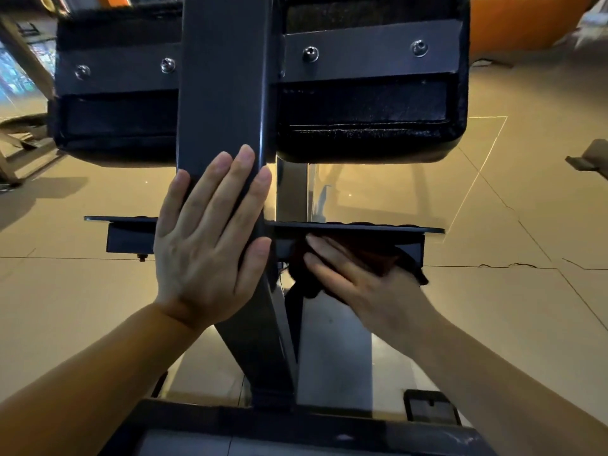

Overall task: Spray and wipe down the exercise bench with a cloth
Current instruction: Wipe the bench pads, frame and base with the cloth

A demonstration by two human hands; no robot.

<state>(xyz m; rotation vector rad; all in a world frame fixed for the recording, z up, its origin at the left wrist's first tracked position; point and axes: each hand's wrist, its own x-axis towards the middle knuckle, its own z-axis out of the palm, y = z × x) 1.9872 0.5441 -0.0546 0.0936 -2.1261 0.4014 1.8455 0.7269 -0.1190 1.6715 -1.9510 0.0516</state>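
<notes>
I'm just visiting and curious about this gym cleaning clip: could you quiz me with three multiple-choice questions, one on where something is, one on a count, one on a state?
1. Where is the cloth?
A. Under the right hand, against the crossbar right of the central beam
B. On the floor
C. Draped over the pad

2. How many bolt heads show on the pad's brackets?
A. Two
B. Four
C. Six

3. How does the left hand lie?
A. In a fist
B. Pinching a bottle
C. Flat, fingers straight, on the beam

Answers:
1 A: the right hand presses the dark cloth onto the crossbar.
2 B: two bolt heads on each bracket.
3 C: the left hand rests open on the central beam.
</notes>
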